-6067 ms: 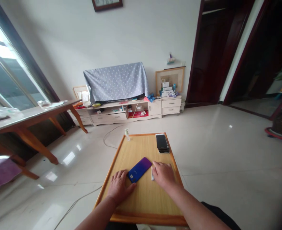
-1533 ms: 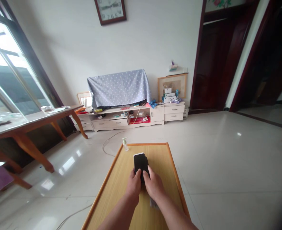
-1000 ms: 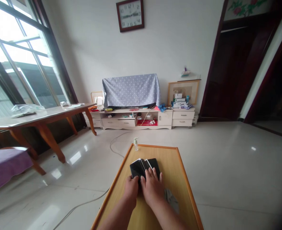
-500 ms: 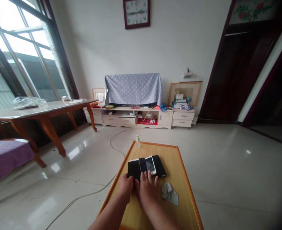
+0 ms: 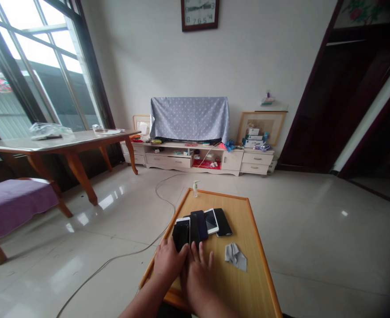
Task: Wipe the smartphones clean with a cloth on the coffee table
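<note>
Several phones lie fanned side by side on a small wooden table [image 5: 248, 282]. A black phone [image 5: 180, 233] is at the left end, then a dark blue phone [image 5: 200, 223], a white-rimmed phone [image 5: 211, 220] and another black phone [image 5: 223, 222]. My left hand [image 5: 168, 264] lies flat with its fingertips on the near end of the leftmost black phone. My right hand [image 5: 198, 274] is beside it, fingers spread, with the tips at the near ends of the middle phones. Neither hand lifts anything.
A crumpled grey cloth [image 5: 236, 257] lies on the table right of my hands. A small pump bottle [image 5: 195, 189] stands at the far left corner. A cable [image 5: 131, 254] runs across the tiled floor. Further off are a long wooden table [image 5: 58, 143], a purple bench [image 5: 12, 205] and a TV cabinet [image 5: 195, 159].
The stack of phones under my hands has been spread into a fan across the table. My hands have drawn back toward me, and my head has lifted and turned.
</note>
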`<state>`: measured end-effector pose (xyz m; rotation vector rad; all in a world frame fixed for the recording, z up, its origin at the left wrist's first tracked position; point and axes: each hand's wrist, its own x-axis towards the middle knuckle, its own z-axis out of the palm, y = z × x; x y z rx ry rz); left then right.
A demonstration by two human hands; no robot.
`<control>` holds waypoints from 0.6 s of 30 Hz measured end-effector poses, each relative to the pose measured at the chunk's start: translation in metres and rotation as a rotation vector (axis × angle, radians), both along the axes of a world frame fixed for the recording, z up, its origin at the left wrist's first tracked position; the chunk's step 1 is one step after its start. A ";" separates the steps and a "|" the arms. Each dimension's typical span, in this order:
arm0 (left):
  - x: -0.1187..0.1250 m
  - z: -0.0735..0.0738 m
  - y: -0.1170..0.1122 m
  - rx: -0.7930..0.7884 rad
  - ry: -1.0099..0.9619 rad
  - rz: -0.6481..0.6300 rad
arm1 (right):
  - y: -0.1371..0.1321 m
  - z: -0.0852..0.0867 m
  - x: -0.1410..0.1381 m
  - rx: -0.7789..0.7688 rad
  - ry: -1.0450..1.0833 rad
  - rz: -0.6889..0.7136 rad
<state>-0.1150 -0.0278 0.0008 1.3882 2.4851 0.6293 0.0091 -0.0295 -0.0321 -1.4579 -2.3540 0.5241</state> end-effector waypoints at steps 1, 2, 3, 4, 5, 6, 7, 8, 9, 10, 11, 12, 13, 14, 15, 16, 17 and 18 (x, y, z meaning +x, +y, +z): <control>0.000 -0.002 -0.003 -0.004 0.015 0.001 | -0.006 0.001 0.002 0.000 0.019 0.013; -0.001 -0.004 -0.006 -0.010 0.032 0.003 | -0.011 0.002 0.005 0.000 0.039 0.032; -0.002 -0.006 -0.008 -0.015 0.053 0.003 | -0.015 0.003 0.008 -0.001 0.060 0.056; -0.003 -0.009 -0.010 -0.020 0.078 0.002 | -0.017 0.003 0.012 0.001 0.079 0.083; -0.004 -0.012 -0.012 -0.021 0.106 -0.006 | -0.018 0.004 0.017 0.010 0.095 0.104; -0.005 -0.015 -0.013 -0.020 0.133 -0.018 | -0.016 0.005 0.022 0.024 0.104 0.114; -0.006 -0.018 -0.015 -0.016 0.156 -0.030 | -0.011 0.005 0.027 0.046 0.103 0.106; -0.006 -0.020 -0.016 -0.011 0.173 -0.041 | -0.005 0.005 0.033 0.074 0.091 0.077; -0.007 -0.022 -0.018 -0.007 0.185 -0.049 | 0.005 0.005 0.040 0.102 0.067 0.032; -0.007 -0.024 -0.019 -0.003 0.196 -0.055 | 0.016 0.005 0.046 0.129 0.034 -0.031; -0.006 -0.025 -0.020 0.002 0.205 -0.059 | 0.028 0.005 0.053 0.148 -0.011 -0.089; -0.006 -0.026 -0.021 0.008 0.214 -0.061 | 0.041 0.005 0.059 0.158 -0.061 -0.154; -0.005 -0.026 -0.022 0.017 0.221 -0.063 | 0.054 0.004 0.065 0.161 -0.107 -0.212; -0.005 -0.027 -0.022 0.025 0.226 -0.060 | 0.065 0.003 0.070 0.153 -0.145 -0.260; -0.004 -0.027 -0.023 0.030 0.226 -0.057 | 0.076 0.002 0.074 0.143 -0.172 -0.296; -0.004 -0.027 -0.023 0.029 0.222 -0.047 | 0.086 0.000 0.077 0.130 -0.184 -0.319; -0.004 -0.028 -0.023 0.023 0.216 -0.042 | 0.094 -0.003 0.079 0.117 -0.185 -0.330; -0.004 -0.029 -0.023 0.018 0.211 -0.043 | 0.101 -0.005 0.080 0.107 -0.178 -0.330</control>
